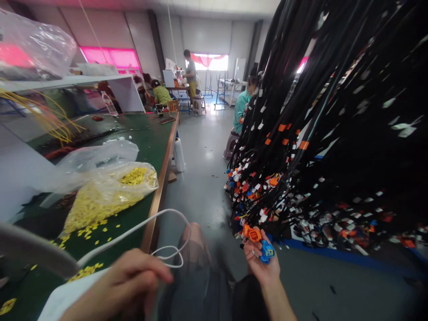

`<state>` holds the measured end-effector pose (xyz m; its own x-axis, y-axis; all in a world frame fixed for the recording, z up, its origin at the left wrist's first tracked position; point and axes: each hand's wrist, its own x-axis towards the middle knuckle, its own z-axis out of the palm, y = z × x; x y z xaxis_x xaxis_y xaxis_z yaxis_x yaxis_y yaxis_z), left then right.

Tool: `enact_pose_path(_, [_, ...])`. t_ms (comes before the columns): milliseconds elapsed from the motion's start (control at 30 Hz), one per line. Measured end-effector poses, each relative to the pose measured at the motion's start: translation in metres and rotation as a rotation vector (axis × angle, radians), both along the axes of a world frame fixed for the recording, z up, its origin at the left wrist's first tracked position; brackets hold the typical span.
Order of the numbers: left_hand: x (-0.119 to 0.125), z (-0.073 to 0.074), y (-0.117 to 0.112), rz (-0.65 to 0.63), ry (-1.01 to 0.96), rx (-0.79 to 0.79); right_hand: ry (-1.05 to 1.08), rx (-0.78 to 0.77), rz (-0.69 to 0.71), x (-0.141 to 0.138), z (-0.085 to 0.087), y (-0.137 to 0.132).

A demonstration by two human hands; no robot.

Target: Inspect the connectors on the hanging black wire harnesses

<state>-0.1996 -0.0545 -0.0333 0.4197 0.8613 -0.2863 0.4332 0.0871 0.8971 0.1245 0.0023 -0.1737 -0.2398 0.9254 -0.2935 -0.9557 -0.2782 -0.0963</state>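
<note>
Fingers of the left hand (123, 285) are seen curled at the lower left of the frame, beside a loop of white cord (133, 229). Whether the cord is actually pinched cannot be told.

At lower centre the right hand (264, 267) is turned palm up. Its fingers are closed around an orange connector (251, 233) at the fingertips and a blue connector (267, 251) just beneath it. Both are judged to be light, rigid plastic shells. They are best held by the flat sides of the housing rather than by the thin leads, which are soft and would be strained by a pull. The leads seem to run up into the bundle of black wires (334, 111), though the join is hidden.

That bundle hangs down the whole right of the frame. It is dense with tags and coloured plugs, so snagging is likely there.

To the left, the green table (150, 138) is bounded by a wooden edge (160, 187) close to the lap. A plastic bag of yellow pieces (107, 191) lies on the table, with loose pieces scattered near the edge.

Between the table and the bundle, a strip of grey floor (203, 169) is left open.

Farther back, a seated person in teal (241, 109) is seen beside the bundle, and a standing person (191, 71) is by the far window.
</note>
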Motion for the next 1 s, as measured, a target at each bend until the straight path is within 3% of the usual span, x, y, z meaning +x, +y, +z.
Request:
enact_pose_path(67, [0.052, -0.008, 0.008, -0.138, 0.01, -0.026, 0.013, 0.008, 0.007, -0.001, 0.001, -0.001])
enact_pose_path(167, [0.113, -0.01, 0.025, -0.221, -0.008, 0.167, -0.004, 0.012, -0.012, -0.003, 0.001, -0.002])
enact_pose_path(333, [0.161, -0.017, 0.053, -0.23, -0.174, 0.289, -0.134, 0.047, -0.057, -0.002, -0.005, 0.001])
enact_pose_path(400, [0.172, -0.029, 0.065, -0.13, -0.259, 0.254, -0.143, 0.042, -0.067, -0.002, -0.007, 0.002])
enact_pose_path(533, [0.186, -0.064, 0.085, 0.091, -0.448, 0.018, -0.12, 0.029, -0.048, -0.002, -0.007, 0.002])
enact_pose_path(633, [0.188, -0.082, 0.092, 0.25, -0.426, 0.048, -0.095, 0.046, -0.041, -0.005, -0.005, 0.002])
enact_pose_path(800, [0.182, -0.09, 0.092, 0.301, -0.434, 0.06, -0.058, 0.012, -0.032, -0.011, -0.001, 0.005])
enact_pose_path(1000, [0.184, -0.089, 0.083, 0.275, -0.436, 0.324, -0.017, -0.029, -0.058, -0.021, 0.004, 0.007])
